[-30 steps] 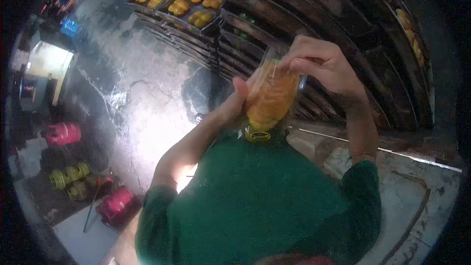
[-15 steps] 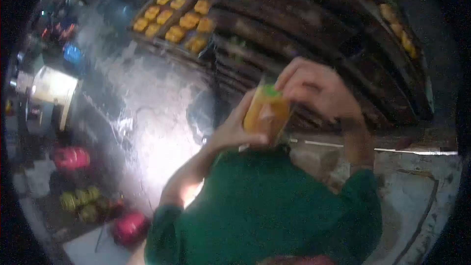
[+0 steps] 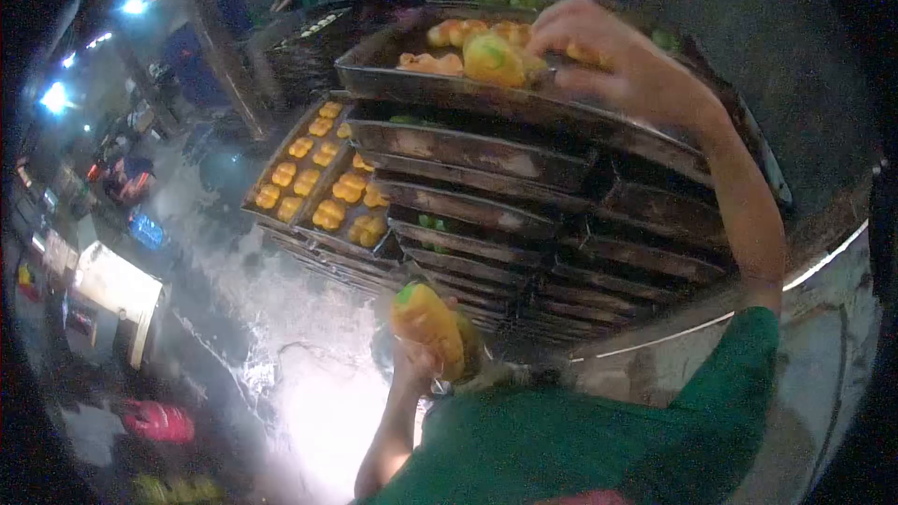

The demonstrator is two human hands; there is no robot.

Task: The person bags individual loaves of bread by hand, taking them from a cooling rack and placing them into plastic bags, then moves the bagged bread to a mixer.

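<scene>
My left hand (image 3: 423, 355), low in front of my body, is closed around a yellow-brown bread (image 3: 438, 325) with a green tip, in what looks like a clear plastic wrapper. Up at the top metal tray (image 3: 449, 84), my right hand (image 3: 613, 61) has its fingers curled at the right end of another bread (image 3: 496, 61), yellow with a green patch. This bread overlaps the tray's front rim in the view. Golden breads (image 3: 458, 33) lie behind it in the same tray. The right hand is slightly blurred.
Stacked dark trays (image 3: 468, 154) stand beneath the top one. To their left, a lower tray (image 3: 301, 221) carries rows of golden breads. A pink bundle (image 3: 161, 421) sits on the floor at left, near a white box-like surface (image 3: 117, 281). A post (image 3: 220, 47) rises at the back.
My view has tilted up, showing the top tray. My right hand has left the wrapped bread and reached to a bread at the top tray. My left hand still holds the wrapped one, now lower.
</scene>
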